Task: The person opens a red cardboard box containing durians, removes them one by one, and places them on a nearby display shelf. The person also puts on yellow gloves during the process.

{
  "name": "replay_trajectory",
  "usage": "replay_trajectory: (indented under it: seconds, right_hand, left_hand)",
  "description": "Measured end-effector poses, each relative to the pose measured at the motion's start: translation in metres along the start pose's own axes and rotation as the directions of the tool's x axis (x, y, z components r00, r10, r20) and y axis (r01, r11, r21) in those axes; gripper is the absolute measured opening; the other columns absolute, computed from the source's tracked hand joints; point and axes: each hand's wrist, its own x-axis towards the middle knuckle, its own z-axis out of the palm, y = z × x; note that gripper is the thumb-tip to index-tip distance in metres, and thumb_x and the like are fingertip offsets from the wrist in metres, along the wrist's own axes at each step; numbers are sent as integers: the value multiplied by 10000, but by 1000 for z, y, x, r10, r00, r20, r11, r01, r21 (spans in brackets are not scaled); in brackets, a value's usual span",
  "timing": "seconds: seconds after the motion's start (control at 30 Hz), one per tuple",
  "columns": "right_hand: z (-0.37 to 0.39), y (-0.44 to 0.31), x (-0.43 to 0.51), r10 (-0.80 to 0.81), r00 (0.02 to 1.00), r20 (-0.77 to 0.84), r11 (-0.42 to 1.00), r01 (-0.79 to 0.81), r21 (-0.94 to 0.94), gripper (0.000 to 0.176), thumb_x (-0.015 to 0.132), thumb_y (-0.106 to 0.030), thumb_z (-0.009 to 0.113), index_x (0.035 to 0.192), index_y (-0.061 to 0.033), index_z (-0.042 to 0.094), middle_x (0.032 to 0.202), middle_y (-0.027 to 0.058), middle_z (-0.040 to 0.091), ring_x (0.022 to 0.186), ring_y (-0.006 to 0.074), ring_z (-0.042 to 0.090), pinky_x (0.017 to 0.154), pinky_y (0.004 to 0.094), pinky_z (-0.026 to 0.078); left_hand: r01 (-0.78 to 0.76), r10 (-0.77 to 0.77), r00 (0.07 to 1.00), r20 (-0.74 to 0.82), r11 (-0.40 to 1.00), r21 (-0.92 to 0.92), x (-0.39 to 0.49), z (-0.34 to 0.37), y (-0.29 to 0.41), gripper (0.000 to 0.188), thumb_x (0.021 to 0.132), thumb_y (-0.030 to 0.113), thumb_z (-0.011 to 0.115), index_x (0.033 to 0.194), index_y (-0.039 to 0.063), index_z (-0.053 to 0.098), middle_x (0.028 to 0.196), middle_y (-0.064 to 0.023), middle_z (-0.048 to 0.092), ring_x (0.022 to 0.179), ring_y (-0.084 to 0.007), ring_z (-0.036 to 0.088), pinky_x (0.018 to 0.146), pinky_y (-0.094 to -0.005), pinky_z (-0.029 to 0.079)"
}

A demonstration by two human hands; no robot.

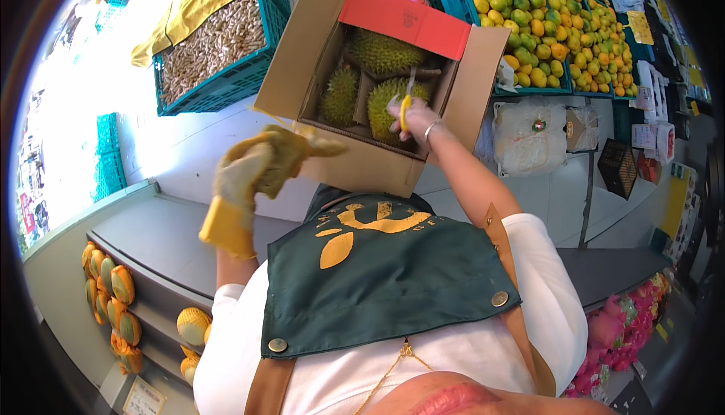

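Note:
In front of me stands an open cardboard box (294, 52) with a red inner flap (396, 18) folded out. Inside, cardboard dividers separate three spiky green durians: one at the back (385, 52), one at the left (340, 98), one at the front right (380, 108). My right hand (418, 120), in a thin clear glove, grips yellow-handled scissors (405, 110) above the front-right durian, blade pointing away from me. My left hand (255, 166) wears a thick yellow-and-grey work glove. It is blurred, fingers apart over the box's near-left flap, with nothing visible in it.
A teal crate of peanuts (221, 41) under yellow cloth stands left. Crates of green-orange citrus (527, 24) are at the back right, with a white wrapped package (529, 137) below. Netted melons (122, 285) line a left shelf. Pink dragon fruit (612, 330) lies right.

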Motion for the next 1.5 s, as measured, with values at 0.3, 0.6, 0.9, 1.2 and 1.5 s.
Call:
replay_trajectory:
  seconds: [0.3, 0.6, 0.9, 1.2, 1.5]
  right_hand:
    - [-90, -48, 99, 359, 931, -71, 832, -284, 477, 194, 993, -303, 684, 1068, -154, 584, 793, 24, 697, 491, 74, 521, 411, 258, 322]
    - [-162, -155, 69, 45, 990, -132, 843, 33, 536, 125, 998, -197, 688, 1016, -106, 604, 645, -33, 555, 423, 94, 478, 363, 216, 366]
    - [-207, -167, 244, 12, 874, -486, 199, -479, -855, 327, 887, -102, 677, 1195, -84, 783, 1218, 128, 757, 1088, 330, 729, 864, 460, 586]
    - [-180, -193, 213, 89, 915, -393, -62, -388, -919, 350, 940, -173, 657, 1272, -90, 731, 1298, 178, 725, 1183, 342, 715, 901, 440, 590]
    - [-135, -75, 43, -358, 684, -636, 779, -156, -607, 511, 976, -422, 674, 1362, -92, 626, 1119, 244, 745, 1055, 416, 714, 892, 494, 553]
  left_hand:
    - [269, -272, 875, 401, 961, 66, 141, 83, -40, 391, 832, 297, 827, 1120, 33, 807, 1046, -68, 792, 949, -185, 725, 887, -327, 573]
    - [356, -345, 831, 437, 932, 60, 174, 66, -10, 444, 850, 370, 796, 1117, 15, 797, 1036, -109, 781, 952, -196, 718, 904, -325, 562]
    - [488, -446, 764, 465, 872, 35, 189, 69, -13, 407, 828, 329, 807, 1110, 36, 812, 1030, -112, 788, 921, -197, 717, 866, -333, 576]
    - [468, -405, 772, 490, 884, -7, 182, 64, -12, 430, 865, 314, 788, 1171, 13, 781, 1051, -109, 774, 926, -209, 718, 850, -326, 586]
    - [417, -396, 812, 430, 908, 48, 186, 83, -47, 418, 865, 322, 808, 1174, 42, 788, 1046, -76, 772, 948, -182, 707, 872, -314, 572]
